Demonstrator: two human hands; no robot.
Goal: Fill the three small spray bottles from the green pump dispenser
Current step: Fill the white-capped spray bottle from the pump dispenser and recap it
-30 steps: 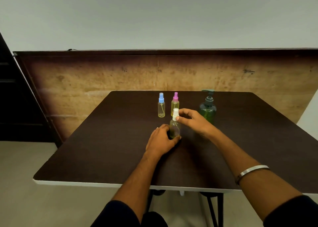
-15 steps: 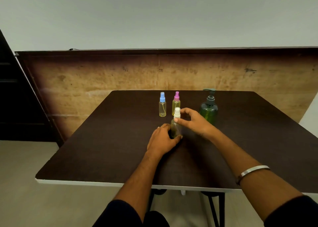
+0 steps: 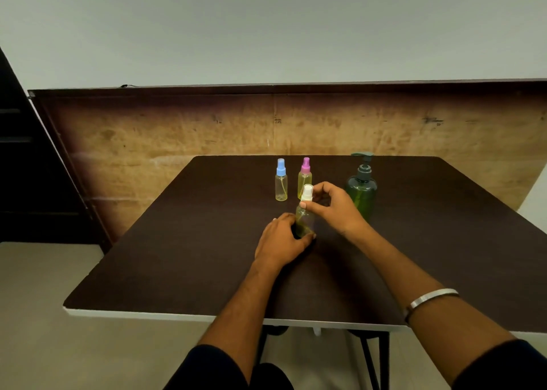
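Observation:
A small spray bottle with a white cap (image 3: 306, 195) stands upright mid-table. My left hand (image 3: 283, 241) grips its lower body. My right hand (image 3: 334, 206) pinches the white cap with thumb and fingers. Behind it stand a blue-capped spray bottle (image 3: 281, 180) and a pink-capped spray bottle (image 3: 305, 176), both upright with yellowish liquid. The green pump dispenser (image 3: 361, 186) stands to the right, just behind my right hand.
The dark brown table (image 3: 177, 241) has a white front edge near my body. A wooden board (image 3: 177, 135) leans against the wall behind the table. A dark shelf unit (image 3: 26, 167) stands at the left.
Both hands stay on the white-capped bottle; my right fingers have shifted slightly around the cap. The view has drifted a little.

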